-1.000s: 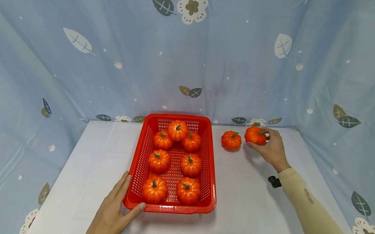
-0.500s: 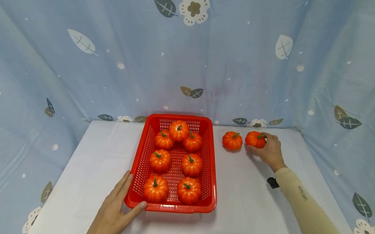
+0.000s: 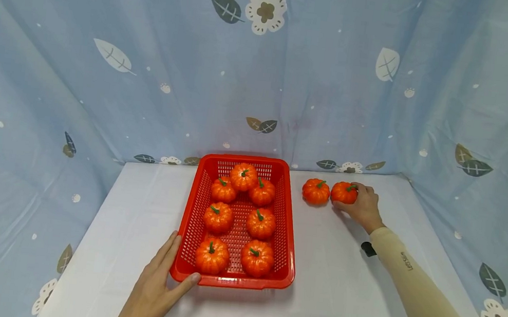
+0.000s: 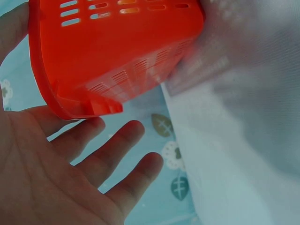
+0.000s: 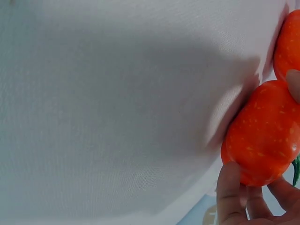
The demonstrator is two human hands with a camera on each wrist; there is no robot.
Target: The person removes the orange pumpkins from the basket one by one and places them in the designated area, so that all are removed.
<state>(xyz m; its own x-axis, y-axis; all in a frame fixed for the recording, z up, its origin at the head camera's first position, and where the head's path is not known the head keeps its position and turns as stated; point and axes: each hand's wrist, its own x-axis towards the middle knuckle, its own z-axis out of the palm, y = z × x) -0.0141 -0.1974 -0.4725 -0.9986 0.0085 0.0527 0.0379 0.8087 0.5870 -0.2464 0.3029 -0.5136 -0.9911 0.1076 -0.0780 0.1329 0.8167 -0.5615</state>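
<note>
At the table's right rear, my right hand [image 3: 365,209] grips a small orange pumpkin [image 3: 342,192] with a green stem. Close to its left sits a second pumpkin [image 3: 315,192]. In the right wrist view the thumb and fingers curl round the gripped pumpkin [image 5: 265,133], low over the white cloth. My left hand [image 3: 151,288] rests at the near left corner of a red basket [image 3: 290,265], thumb on the front rim and fingers along the left side. The left wrist view has those fingers spread and nearly straight beside the basket rim [image 4: 42,79].
Several more pumpkins [image 3: 261,224] lie inside the basket, along both sides and at the far end. A white cloth [image 3: 327,300] covers the table. Blue patterned curtain [image 3: 171,57] hangs behind and at both sides.
My right hand has lowered the pumpkin and brought it slightly left, up close to the other pumpkin. My left hand keeps its place at the basket corner.
</note>
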